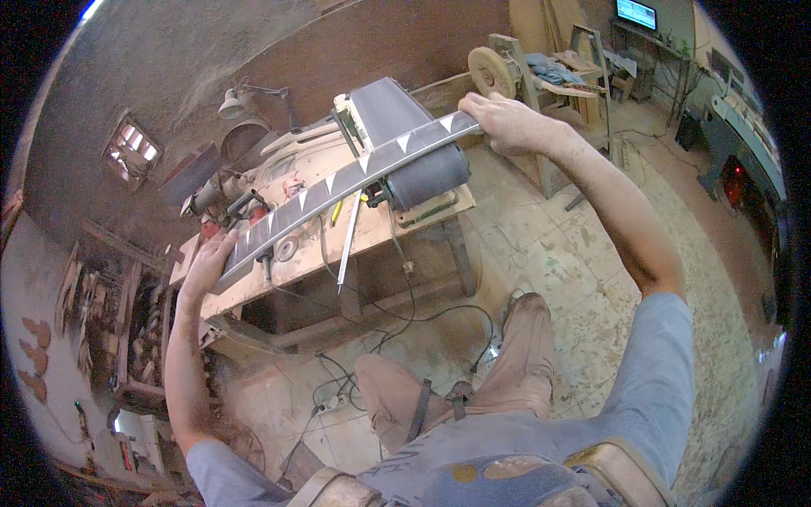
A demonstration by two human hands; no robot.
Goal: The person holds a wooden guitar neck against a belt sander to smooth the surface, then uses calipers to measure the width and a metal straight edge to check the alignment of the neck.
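So we've got a dark grey strip [384, 159] with a row of white triangles and a paler grey edge. The wide belt [387, 110] we see is slate grey, the table [376, 239] pale tan. Far right: cream wheel [491, 72], blue cloth [552, 69]. Near us: dusty brown trousers [517, 351], grey-blue shirt [649, 367].

No wording, label or number can be read in the head view. The lit screen [636, 13] at the upper right shows a bluish and pale display, too small to make out. Dark marks [397, 463] on the front of the grey-blue shirt [515, 435] are perhaps lettering, but slanted and blurred past reading. The white triangles [404, 140] along the long grey strip [346, 184] are plain shapes rather than characters.
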